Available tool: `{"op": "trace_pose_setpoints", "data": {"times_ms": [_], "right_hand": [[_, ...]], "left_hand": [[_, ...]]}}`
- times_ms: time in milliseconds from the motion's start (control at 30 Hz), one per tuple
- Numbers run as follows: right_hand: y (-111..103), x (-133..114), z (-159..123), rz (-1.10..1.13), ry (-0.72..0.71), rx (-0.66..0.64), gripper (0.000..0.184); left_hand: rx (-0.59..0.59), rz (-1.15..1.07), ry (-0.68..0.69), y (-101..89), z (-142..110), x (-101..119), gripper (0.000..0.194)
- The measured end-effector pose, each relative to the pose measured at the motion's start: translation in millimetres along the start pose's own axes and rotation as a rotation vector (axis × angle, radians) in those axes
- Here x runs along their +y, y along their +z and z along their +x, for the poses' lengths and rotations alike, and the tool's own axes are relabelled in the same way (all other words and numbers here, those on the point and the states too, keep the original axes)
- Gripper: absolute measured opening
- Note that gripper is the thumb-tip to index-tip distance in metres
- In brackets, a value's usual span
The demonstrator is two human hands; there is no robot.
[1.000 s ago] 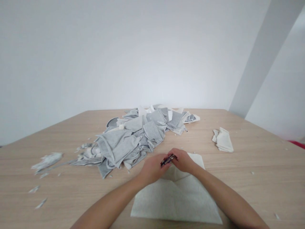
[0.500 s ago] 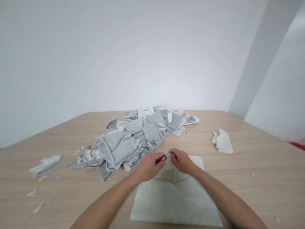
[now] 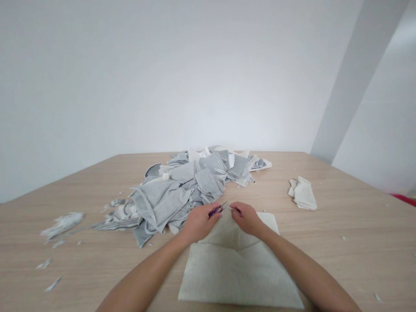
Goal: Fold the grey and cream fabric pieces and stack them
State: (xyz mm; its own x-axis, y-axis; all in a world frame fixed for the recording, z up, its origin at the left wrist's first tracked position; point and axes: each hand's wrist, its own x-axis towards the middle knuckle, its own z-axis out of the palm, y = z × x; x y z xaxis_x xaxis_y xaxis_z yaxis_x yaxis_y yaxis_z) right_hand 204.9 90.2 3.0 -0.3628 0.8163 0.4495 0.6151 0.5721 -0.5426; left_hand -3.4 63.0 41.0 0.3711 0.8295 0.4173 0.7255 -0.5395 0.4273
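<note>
My left hand (image 3: 198, 223) is closed around a small purple-handled tool (image 3: 217, 209), perhaps snips, whose metal tip points right. My right hand (image 3: 247, 218) is pinched shut on something small and thin near that tip; I cannot make it out. Both hands hover over the far edge of a pale off-white cloth (image 3: 237, 273) lying flat on the wooden table (image 3: 351, 221). The cloth's far part is folded toward me in a flap.
A heap of grey and white fabric pieces (image 3: 182, 190) lies beyond my left hand. A small folded white stack (image 3: 303, 193) sits at the right. Grey scraps (image 3: 61, 223) and tiny snippets are scattered at the left. A white wall stands behind.
My hands, together a second ago on the dark tool, have drawn slightly apart; the tool stays in my left hand and my right holds something small beside it.
</note>
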Motion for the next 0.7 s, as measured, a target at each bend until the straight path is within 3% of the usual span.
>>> {"op": "trace_pose_setpoints", "data": {"times_ms": [700], "right_hand": [[2.0,-4.5,0.4,0.068,-0.03,0.014,0.018]], "left_hand": [[-0.02,0.062,0.004,1.5,0.4,-0.6,0.026]]}}
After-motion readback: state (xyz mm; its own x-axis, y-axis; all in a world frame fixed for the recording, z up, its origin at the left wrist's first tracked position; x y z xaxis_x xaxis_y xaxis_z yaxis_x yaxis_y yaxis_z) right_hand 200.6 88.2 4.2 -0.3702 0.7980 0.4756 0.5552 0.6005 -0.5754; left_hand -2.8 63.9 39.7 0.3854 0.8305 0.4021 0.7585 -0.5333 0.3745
